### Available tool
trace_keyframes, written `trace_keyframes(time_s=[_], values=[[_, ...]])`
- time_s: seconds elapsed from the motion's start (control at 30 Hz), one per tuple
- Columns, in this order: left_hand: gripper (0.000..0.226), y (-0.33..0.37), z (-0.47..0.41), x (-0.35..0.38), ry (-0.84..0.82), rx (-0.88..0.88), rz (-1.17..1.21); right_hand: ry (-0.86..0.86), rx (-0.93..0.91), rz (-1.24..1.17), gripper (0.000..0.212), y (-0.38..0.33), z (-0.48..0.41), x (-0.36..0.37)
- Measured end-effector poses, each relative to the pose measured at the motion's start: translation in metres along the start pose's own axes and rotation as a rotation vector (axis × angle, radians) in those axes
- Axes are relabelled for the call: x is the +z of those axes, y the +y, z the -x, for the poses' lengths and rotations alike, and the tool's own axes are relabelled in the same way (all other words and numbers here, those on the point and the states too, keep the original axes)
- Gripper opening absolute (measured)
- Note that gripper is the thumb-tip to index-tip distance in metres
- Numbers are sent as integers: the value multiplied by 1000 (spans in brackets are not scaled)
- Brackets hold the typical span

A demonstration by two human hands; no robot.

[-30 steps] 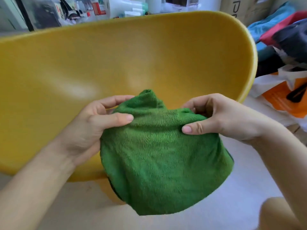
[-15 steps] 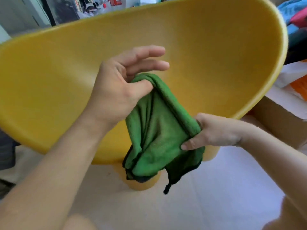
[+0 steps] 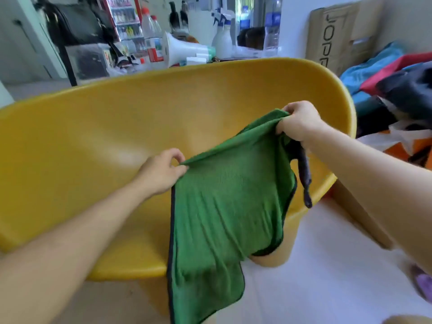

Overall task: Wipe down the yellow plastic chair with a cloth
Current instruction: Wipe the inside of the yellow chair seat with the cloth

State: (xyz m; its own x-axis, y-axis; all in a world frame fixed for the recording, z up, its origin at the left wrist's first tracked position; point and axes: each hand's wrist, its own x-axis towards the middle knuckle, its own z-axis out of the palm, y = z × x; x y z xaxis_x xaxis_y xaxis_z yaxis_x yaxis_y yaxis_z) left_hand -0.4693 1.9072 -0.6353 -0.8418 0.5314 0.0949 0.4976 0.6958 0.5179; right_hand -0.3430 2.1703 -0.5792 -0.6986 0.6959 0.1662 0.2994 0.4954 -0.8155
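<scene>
Pinching one top corner of the green cloth (image 3: 224,206), the left hand (image 3: 161,173), the right hand (image 3: 298,121) gripping the other corner higher up, cloth hanging spread before the yellow chair (image 3: 93,141), cluttered table (image 3: 229,57) behind.

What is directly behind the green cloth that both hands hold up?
Behind the cloth is the yellow chair, its shell showing on both sides. The cloth covers part of the chair's seat, so that surface is hidden.
</scene>
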Motion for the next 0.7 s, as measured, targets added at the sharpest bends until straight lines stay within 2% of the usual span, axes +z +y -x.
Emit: trace_keyframes(time_s=[0.07,0.13,0.2,0.23,0.33,0.4,0.43,0.47,0.5,0.57,0.63,0.7], values=[[11,5,-19,5,224,-45,64,191,-201,12,22,-11,1,8],[12,2,-27,6,296,-111,123,156,-451,72,22,-18,24,9],[8,-10,-25,8,213,-157,164,-91,-690,202,26,-11,65,12],[3,-18,-22,9,142,-167,179,-281,-739,272,29,-4,91,15],[21,-34,-9,8,-109,-198,223,-888,-652,495,24,18,153,29],[25,-39,2,5,-247,-177,298,-1097,-538,516,24,26,161,32],[24,-41,5,3,-286,-147,330,-1080,-493,437,18,26,155,33],[22,-43,8,0,-311,-122,352,-966,-466,360,14,28,145,34],[21,-44,11,-3,-326,-106,372,-798,-459,345,18,34,130,38],[21,-43,16,-11,-348,-141,456,-558,-422,516,39,53,98,53],[11,-36,20,-14,-328,-191,519,-593,-268,711,62,74,76,73],[27,-31,25,-13,-200,-165,407,-661,-194,762,62,86,70,92]])
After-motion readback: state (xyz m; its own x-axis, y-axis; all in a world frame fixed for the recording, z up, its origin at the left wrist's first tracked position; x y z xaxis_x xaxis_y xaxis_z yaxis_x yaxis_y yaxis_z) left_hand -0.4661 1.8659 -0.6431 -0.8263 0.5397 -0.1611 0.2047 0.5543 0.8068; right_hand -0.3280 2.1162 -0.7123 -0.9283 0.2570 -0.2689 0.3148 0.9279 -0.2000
